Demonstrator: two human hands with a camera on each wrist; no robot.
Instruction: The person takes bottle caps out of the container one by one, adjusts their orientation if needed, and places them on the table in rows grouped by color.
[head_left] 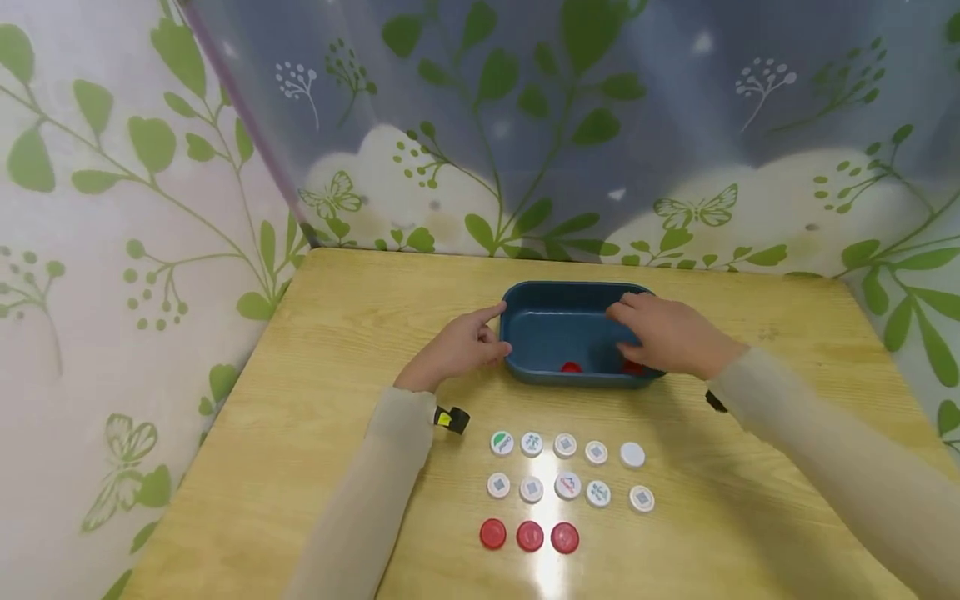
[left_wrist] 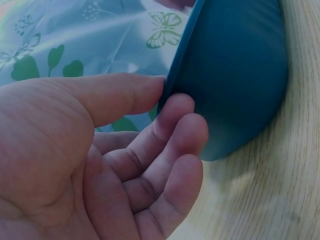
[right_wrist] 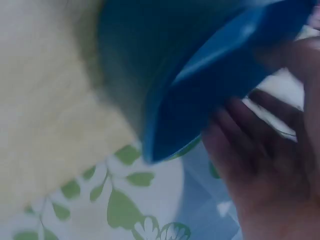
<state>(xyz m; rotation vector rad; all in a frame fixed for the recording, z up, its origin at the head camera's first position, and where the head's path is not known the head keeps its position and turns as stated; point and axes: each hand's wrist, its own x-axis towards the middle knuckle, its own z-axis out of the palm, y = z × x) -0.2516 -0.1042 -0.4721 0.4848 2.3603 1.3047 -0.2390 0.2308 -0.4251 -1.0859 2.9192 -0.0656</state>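
A dark blue oblong plastic basin stands on the wooden table. My left hand pinches its left rim; in the left wrist view the thumb is on one side of the wall and curled fingers are on the other. My right hand reaches over the basin's right end, fingers dipping inside. Two red bottle caps lie in the basin: one cap near the front wall, another cap partly hidden under the right hand. In the blurred right wrist view, the right hand has its thumb apart from the fingers, with nothing visible between them.
Two rows of white bottle caps lie in front of the basin on the wooden table. Nearer still is a row of three red caps. A leaf-patterned curtain hangs along the table's back edge.
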